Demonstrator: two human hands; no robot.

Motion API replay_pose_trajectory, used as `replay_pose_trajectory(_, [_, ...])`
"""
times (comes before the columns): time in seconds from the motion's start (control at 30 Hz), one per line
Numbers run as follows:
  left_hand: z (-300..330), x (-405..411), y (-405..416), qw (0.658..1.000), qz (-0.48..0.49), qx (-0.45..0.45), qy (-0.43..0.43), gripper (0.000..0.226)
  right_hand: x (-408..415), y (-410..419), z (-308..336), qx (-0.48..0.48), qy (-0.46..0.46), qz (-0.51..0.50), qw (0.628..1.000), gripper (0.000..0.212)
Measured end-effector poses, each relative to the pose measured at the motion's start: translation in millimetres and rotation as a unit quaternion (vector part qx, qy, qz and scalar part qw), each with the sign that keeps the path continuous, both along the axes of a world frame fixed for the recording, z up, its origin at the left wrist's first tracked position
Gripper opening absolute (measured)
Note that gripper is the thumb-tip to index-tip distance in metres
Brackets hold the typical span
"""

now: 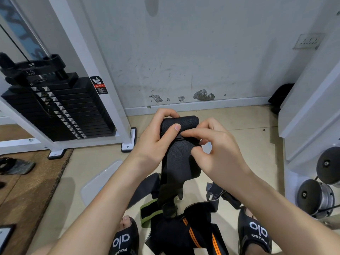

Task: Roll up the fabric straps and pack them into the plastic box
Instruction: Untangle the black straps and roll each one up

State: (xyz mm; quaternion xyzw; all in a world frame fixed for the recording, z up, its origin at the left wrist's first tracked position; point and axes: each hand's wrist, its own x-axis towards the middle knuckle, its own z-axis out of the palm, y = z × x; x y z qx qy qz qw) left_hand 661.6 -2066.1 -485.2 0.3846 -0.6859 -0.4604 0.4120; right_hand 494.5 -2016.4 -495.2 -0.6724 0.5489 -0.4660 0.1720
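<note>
The left hand (156,137) curls around the rolled end of a wide black fabric strap (177,153), thumb pressed on the coil, while the right hand (215,150) pinches the strap's edge just below the roll, both held in the air above the floor. The strap's loose tail hangs down toward a heap of other straps (185,229), among them an orange-striped one (193,234) and a green-edged one (150,212), lying on the tiled floor (239,122) between the person's black slides (125,240). Rolling appears to be in its early turns; the next move likely calls for feeding the tail upward, keeping the coil tight and its edges aligned. A translucent plastic lid or box part (99,183) lies on the floor to the left, partly hidden by the forearm. A weight stack (60,107) in a white frame stands left, dumbbells (316,196) right. The tangled heap below may snag the hanging tail.
</note>
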Motion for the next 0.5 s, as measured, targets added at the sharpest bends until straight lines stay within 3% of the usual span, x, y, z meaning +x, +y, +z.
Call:
replay_pose_trajectory(0.37, [9,6,4,0.998,-0.008,-0.049,-0.026,0.018,-7,-5,13,0.108,-0.202,-0.002,0.973,0.025])
replay_pose_trajectory(0.5, [9,6,4,0.999,-0.031,-0.034,-0.005,0.018,-8,-9,12,0.120,-0.215,-0.042,0.968,0.038])
